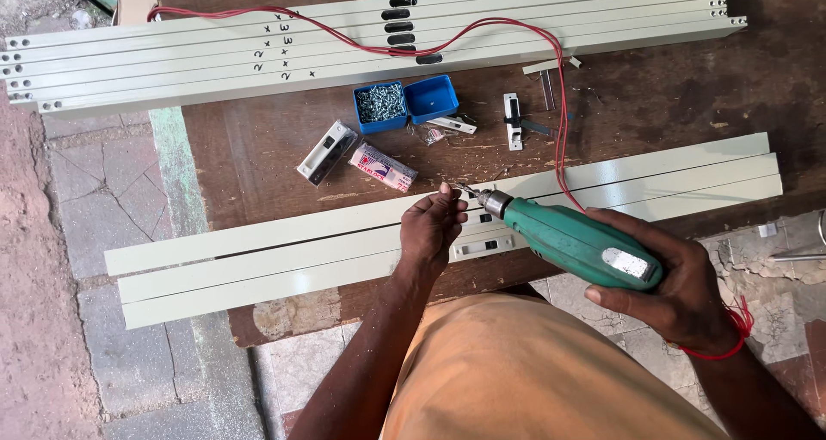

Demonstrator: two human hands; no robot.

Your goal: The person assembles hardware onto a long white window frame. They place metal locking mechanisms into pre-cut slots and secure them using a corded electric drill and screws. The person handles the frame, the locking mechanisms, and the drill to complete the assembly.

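My right hand (680, 285) grips a green electric drill (572, 238), its chuck and bit pointing left. My left hand (430, 225) pinches a small screw at the tip of the bit (469, 192), fingers closed on it. Both hands hover over several long cream metal strips (258, 259) lying across a brown wooden table (258, 147). A small white latch piece (486, 246) sits on the strips under the drill. A red cable (559, 122) runs from the drill up across the table.
More cream metal bars (172, 61) with black slots lie at the far edge. An open blue box of screws (380, 104), a white lock body (325, 152), a small carton (383, 166) and loose hardware (514, 122) lie between. Stone floor (86, 233) on the left.
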